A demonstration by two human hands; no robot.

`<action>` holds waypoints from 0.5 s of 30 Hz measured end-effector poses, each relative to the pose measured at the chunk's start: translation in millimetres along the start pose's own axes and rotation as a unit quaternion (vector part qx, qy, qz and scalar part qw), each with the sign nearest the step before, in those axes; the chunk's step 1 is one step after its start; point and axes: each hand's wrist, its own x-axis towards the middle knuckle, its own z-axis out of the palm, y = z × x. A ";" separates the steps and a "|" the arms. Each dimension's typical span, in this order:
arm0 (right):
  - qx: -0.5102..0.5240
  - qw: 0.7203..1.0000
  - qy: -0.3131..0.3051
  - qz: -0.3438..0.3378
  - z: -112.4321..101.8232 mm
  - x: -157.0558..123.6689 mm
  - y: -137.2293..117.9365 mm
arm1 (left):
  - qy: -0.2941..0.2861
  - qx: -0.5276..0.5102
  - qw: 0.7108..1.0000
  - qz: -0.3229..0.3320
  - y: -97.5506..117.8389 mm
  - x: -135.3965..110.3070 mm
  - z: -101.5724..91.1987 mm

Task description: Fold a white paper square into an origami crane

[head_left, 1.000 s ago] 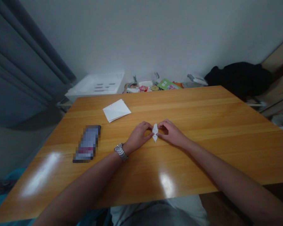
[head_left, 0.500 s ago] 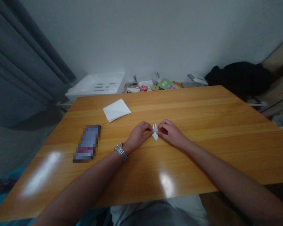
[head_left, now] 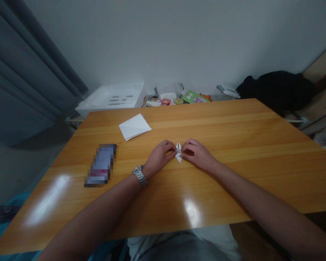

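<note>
A small piece of folded white paper (head_left: 178, 155) is between my two hands above the wooden table (head_left: 239, 145). Two narrow points stick up at its far end, and a single point faces me. My left hand (head_left: 161, 156), with a metal watch (head_left: 139, 174) on its wrist, pinches the paper's left side between thumb and fingertips. On the opposite side, my right hand (head_left: 197, 154) grips the right edge in the same way. The fingertips cover part of the folds at the middle.
A stack of white paper sheets (head_left: 135, 127) lies at the back left of the table. Nearer me on the left is a phone (head_left: 101, 165) with a blurred screen. Beyond the far edge are a white tray (head_left: 111, 95), a green booklet (head_left: 194, 97) and a black cloth-like heap (head_left: 277, 88).
My right hand has moved very slightly left, closer to my left hand, and the folded paper looks a little narrower. The other things stay where they were.
</note>
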 end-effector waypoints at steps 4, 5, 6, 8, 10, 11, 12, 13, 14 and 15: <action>0.004 1.000 -0.014 -0.016 -1.5 -0.6 -0.5 | -0.005 0.009 1.000 0.008 -0.1 -1.0 0.4; 0.002 1.000 -0.017 -0.020 -1.9 -0.7 -0.7 | -0.007 0.014 1.000 0.012 -0.1 -1.1 0.5; 0.000 0.999 -0.020 -0.025 -2.2 -0.8 -0.9 | -0.008 0.019 1.000 0.017 0.0 -1.1 0.5; -0.008 0.999 -0.024 -0.033 -2.5 -1.0 -1.3 | -0.014 0.029 0.999 0.031 0.2 -1.1 0.2; -0.017 0.999 -0.026 -0.040 -2.6 -1.3 -1.3 | -0.024 0.041 0.998 0.050 0.6 -1.1 -0.8; -0.022 0.998 -0.026 -0.045 -2.6 -1.4 -1.2 | -0.031 0.048 0.997 0.059 0.9 -1.2 -1.7; -0.028 0.998 -0.026 -0.050 -2.8 -1.5 -0.9 | -0.039 0.058 0.995 0.067 1.4 -1.3 -2.6; -0.035 0.997 -0.028 -0.056 -3.1 -1.6 -0.5 | -0.048 0.069 0.994 0.074 1.9 -1.5 -3.6; -0.042 0.997 -0.032 -0.062 -3.5 -1.6 0.0 | -0.058 0.081 0.992 0.079 2.5 -1.7 -4.6; -0.048 0.996 -0.037 -0.070 -4.2 -1.6 0.6 | -0.067 0.093 0.990 0.083 3.2 -1.9 -5.5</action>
